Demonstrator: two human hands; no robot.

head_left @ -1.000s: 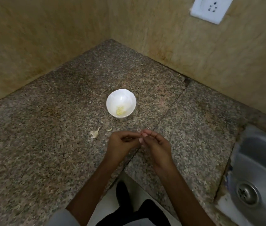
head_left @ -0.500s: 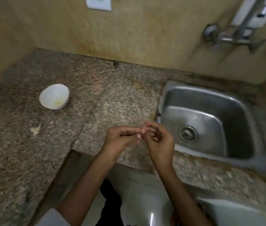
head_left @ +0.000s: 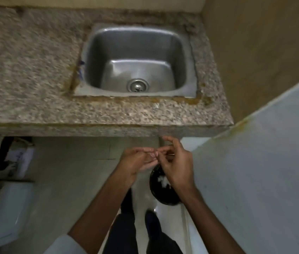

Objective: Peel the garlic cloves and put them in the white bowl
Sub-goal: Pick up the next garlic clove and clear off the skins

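Observation:
My left hand (head_left: 135,163) and my right hand (head_left: 177,166) meet fingertip to fingertip below the counter's front edge. Together they pinch a small pale garlic clove (head_left: 152,153), which the fingers mostly hide. Both hands hover over a round black bin (head_left: 165,197) on the floor, with pale scraps (head_left: 162,179) inside it. The white bowl is out of view.
A steel sink (head_left: 135,57) is set into the granite counter (head_left: 31,70) ahead. On the right stands a pale panel (head_left: 258,162), close to my right arm. A white box (head_left: 3,215) and dark pipes (head_left: 2,154) sit under the counter at the left.
My view has swung right and down, from the bowl on the counter to the sink and floor. Both hands, still pinched together, have come off the counter and now hang over the black bin.

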